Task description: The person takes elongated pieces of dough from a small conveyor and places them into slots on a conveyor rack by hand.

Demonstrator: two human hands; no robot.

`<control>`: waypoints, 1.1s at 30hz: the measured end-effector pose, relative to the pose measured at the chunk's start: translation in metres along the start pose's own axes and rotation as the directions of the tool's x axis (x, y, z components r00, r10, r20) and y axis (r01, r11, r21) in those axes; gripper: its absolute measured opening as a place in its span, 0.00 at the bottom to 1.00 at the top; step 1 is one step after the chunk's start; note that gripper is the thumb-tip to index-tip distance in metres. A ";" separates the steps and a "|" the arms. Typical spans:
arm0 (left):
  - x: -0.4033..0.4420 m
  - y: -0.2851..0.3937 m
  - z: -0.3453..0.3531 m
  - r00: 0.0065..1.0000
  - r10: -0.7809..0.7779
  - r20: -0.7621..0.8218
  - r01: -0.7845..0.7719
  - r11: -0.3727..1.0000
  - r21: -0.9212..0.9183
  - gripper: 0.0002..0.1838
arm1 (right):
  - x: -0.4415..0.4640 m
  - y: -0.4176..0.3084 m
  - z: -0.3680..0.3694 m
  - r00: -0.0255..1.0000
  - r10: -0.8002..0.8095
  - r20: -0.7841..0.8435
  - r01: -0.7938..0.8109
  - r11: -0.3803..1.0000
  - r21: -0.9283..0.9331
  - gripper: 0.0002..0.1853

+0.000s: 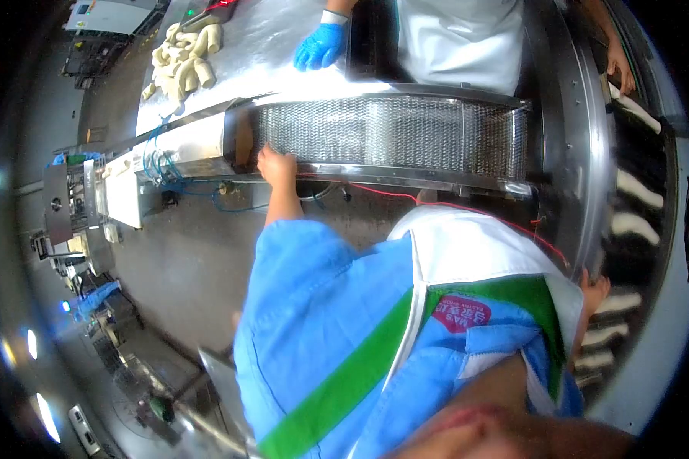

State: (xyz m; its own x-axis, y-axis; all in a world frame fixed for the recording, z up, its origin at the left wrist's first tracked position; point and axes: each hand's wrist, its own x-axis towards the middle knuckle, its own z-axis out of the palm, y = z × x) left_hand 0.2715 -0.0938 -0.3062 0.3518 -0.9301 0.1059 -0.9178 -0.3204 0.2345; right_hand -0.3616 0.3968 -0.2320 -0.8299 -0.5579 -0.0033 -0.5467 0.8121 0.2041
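My left hand reaches to the near rim of a metal mesh conveyor belt, at the belt's left end. Its fingers are curled together there; what they hold, if anything, is too small to make out. My right hand, at the far right, is partly hidden by my apron. Its thumb and fingers look apart, beside a pale dough strip on a dark conveyor. More dough strips lie spaced along that conveyor, above and below my hand.
Across the mesh belt stands a co-worker in a white apron, with a blue-gloved hand on the steel table. The co-worker's bare hand is near another strip. Curved dough pieces are piled on the table. A red cord runs below the belt.
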 end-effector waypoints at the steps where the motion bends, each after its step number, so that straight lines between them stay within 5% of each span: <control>1: 0.000 -0.001 0.001 1.000 -0.001 0.001 0.001 1.000 0.002 0.32 | 0.001 -0.001 0.001 1.000 -0.002 -0.002 0.001 1.000 -0.025 0.37; 4: 0.002 -0.002 0.002 0.999 -0.003 -0.046 0.003 1.000 -0.004 0.31 | 0.004 -0.009 -0.003 0.999 -0.002 -0.036 0.003 1.000 0.009 0.37; 8: 0.011 0.000 -0.007 0.985 -0.114 0.130 0.119 0.992 -0.031 0.31 | 0.020 0.006 0.017 0.991 -0.103 -0.083 0.098 0.993 -0.061 0.36; 11: 0.005 0.004 -0.011 0.994 -0.104 0.033 0.102 0.993 0.059 0.34 | 0.038 -0.003 0.015 0.996 -0.077 -0.045 0.076 0.997 -0.018 0.31; 12: 0.007 0.004 -0.010 0.988 -0.146 0.058 0.145 0.989 0.029 0.35 | 0.045 -0.022 -0.009 0.991 0.021 0.132 -0.009 0.995 -0.095 0.30; 15: -0.001 0.010 -0.027 0.990 -0.134 0.050 0.134 0.991 -0.016 0.36 | 0.055 -0.026 -0.004 1.000 -0.030 -0.005 0.029 0.995 -0.098 0.31; 18: -0.005 0.004 -0.028 0.996 -0.086 0.038 0.088 0.996 -0.033 0.36 | 0.068 -0.023 0.004 0.997 0.001 0.083 0.005 0.997 -0.078 0.30; 20: -0.010 0.000 -0.030 0.998 -0.060 0.026 0.061 0.998 -0.020 0.36 | 0.071 -0.017 0.017 0.985 -0.109 -0.134 0.107 0.994 -0.021 0.32; 27: -0.011 0.013 -0.028 0.978 0.208 0.022 -0.209 0.973 0.097 0.34 | 0.086 -0.010 0.034 0.976 -0.136 -0.172 0.108 0.981 -0.163 0.40; 29: -0.007 0.023 -0.007 0.912 0.394 -0.111 -0.369 0.909 0.193 0.29 | 0.077 -0.026 0.013 0.997 -0.058 -0.057 0.052 0.993 -0.102 0.39; 30: -0.004 0.053 -0.033 0.924 0.335 0.187 -0.371 0.902 0.221 0.26 | 0.076 -0.025 0.025 0.998 -0.015 -0.064 0.010 0.998 -0.067 0.37; 31: 0.007 0.055 -0.007 0.858 0.342 0.383 -0.513 0.611 0.603 0.26 | 0.070 -0.041 0.004 0.995 -0.039 -0.089 0.034 0.998 -0.061 0.37; 32: 0.017 0.059 0.019 0.756 0.336 0.562 -0.632 0.151 0.760 0.27 | 0.060 -0.053 -0.010 0.984 -0.103 -0.148 0.099 0.995 -0.030 0.34; 33: 0.040 0.036 0.057 0.760 0.450 0.469 -0.633 0.347 0.692 0.28 | 0.054 -0.042 -0.003 0.980 -0.087 -0.181 0.095 0.995 0.040 0.31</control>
State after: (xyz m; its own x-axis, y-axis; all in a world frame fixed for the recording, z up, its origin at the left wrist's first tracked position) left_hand 0.2422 -0.1529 -0.3484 -0.2316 -0.9354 -0.2673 -0.6686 0.3526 -0.6547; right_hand -0.3830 0.3320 -0.2379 -0.7457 -0.6478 0.1559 -0.6274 0.7614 0.1633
